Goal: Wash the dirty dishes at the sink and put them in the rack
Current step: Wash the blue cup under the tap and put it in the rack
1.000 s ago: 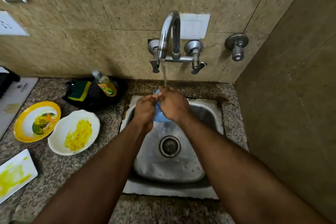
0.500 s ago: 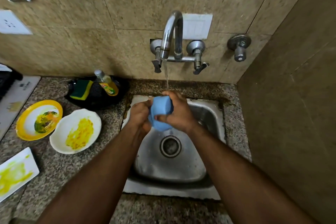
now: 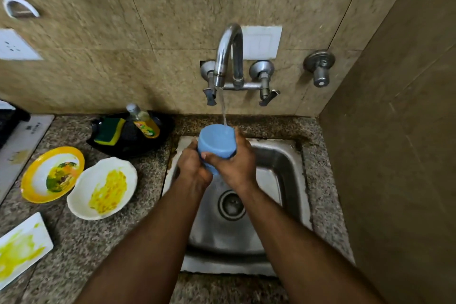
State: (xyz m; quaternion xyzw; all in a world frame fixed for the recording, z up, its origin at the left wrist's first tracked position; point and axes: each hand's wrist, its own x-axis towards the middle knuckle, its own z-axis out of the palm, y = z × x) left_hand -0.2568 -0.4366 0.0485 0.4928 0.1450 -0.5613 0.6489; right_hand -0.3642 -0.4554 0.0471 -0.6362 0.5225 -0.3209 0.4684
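A blue cup (image 3: 216, 140) is held bottom-up over the steel sink (image 3: 283, 168), and water from the tap (image 3: 228, 57) runs onto its far edge. My left hand (image 3: 192, 168) grips the cup's lower left side. My right hand (image 3: 234, 163) wraps round its right side, thumb across the front. On the counter to the left lie three dirty dishes: a yellow-rimmed plate (image 3: 53, 174), a white bowl (image 3: 102, 187) smeared yellow, and a white rectangular plate (image 3: 21, 249) with yellow-green smears. No rack is in view.
A black pan (image 3: 130, 138) behind the dishes holds a green-and-yellow sponge (image 3: 108, 129) and a dish soap bottle (image 3: 144, 122). A white appliance (image 3: 19, 145) sits at the far left. A wall (image 3: 394, 155) closes off the right side beside the sink.
The cup has come up out of my hands and turned bottom-up, and it now sits higher under the running water. Both hands shifted lower on it.
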